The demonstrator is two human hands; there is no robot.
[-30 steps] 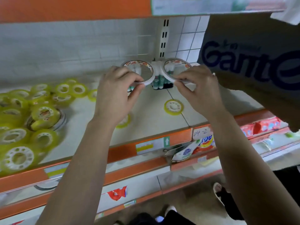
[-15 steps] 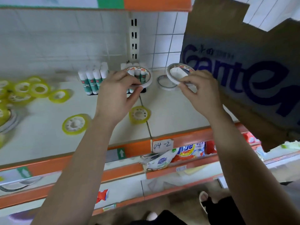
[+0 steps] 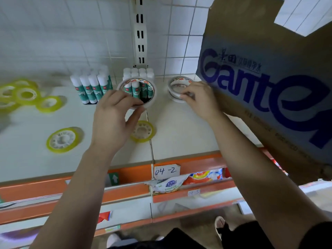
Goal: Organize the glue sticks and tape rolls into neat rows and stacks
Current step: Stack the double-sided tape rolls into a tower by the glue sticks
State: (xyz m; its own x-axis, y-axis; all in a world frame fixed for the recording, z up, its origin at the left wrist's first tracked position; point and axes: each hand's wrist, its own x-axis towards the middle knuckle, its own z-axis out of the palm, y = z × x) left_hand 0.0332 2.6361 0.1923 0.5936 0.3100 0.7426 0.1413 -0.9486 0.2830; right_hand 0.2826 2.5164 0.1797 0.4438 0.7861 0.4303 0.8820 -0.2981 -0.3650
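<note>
Box [image 3: 269, 90] leans over the right end of the shelf [image 3: 179, 141]; all stock sits on that shelf.

Progress, my read: under half done.
- Glue is the tidy part; left glue block [image 3: 91, 88] and right glue block [image 3: 138, 73] stand upright at the back wall, near each other, rows look straight.
- Yellow tape not sorted; yellow pile [image 3: 21, 94] loose at far left, too blurred to count; yellow single [image 3: 62, 140] flat mid-shelf; second single [image 3: 143, 131] flat by the shelf joint, partly under the left hand.
- White tape in progress; white stack [image 3: 172, 97] at back right, just beside the box; height unclear, a few rolls at most.
- Left to do: finish the white stack; stack or row the yellows.

Hands:
- Left hand [image 3: 111, 121] is raised above the shelf, back of hand to camera; grip clamped on the held roll [image 3: 152, 103], thumb under the near rim, fingers over the left side; that roll is in the air, tilted on edge, in front of the right glue block, which shows through its hole.
- Right hand [image 3: 199, 99] reaches to the white stack; grip closed on the near rim of the top roll [image 3: 179, 79], fingers curled over it; top roll lies flat on the stack, roughly squared.
- Likely next: release the top roll; bring the held roll across.
</note>
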